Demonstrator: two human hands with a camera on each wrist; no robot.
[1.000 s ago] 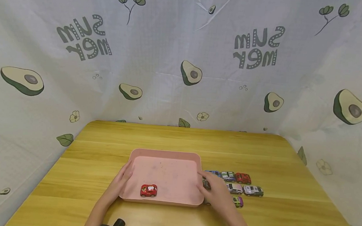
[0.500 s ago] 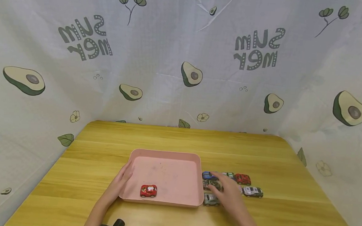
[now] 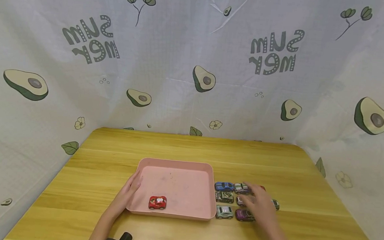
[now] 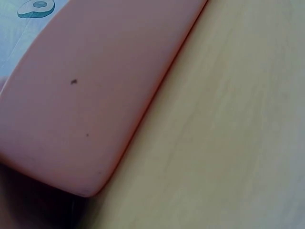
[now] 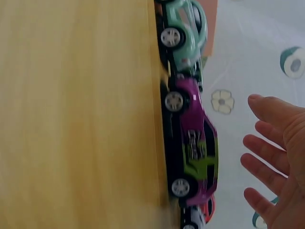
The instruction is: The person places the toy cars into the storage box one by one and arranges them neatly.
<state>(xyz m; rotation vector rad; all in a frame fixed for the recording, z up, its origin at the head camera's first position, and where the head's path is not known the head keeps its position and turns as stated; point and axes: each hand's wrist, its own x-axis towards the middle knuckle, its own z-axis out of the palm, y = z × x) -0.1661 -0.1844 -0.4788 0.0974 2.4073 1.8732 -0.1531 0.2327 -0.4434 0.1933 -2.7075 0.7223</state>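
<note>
My left hand (image 3: pixel 127 192) rests against the left side of a pink tray (image 3: pixel 174 216), its fingers along the rim. Inside the tray, near the front left, sits a red toy car (image 3: pixel 157 202). Over the toy cars right of the tray hovers my right hand (image 3: pixel 261 207), fingers spread and holding nothing; the right wrist view shows its fingers (image 5: pixel 267 152) apart from the cars. Around it are a blue car (image 3: pixel 224 186), a green-and-white car (image 3: pixel 241 188), a camouflage car (image 3: pixel 224 197), a pale green car (image 3: pixel 224 212) and a purple car (image 5: pixel 195 143). The hand partly hides others.
The cars stand in rows on a wooden table (image 3: pixel 60 200), close to the tray's right wall. A white curtain (image 3: pixel 169 57) printed with avocados hangs behind and at both sides. A black strap piece (image 3: pixel 120 239) shows on the left wrist.
My right hand has moved from the tray's right edge rightward over the cars, uncovering the nearer ones. The left hand, tray and red car have stayed put.
</note>
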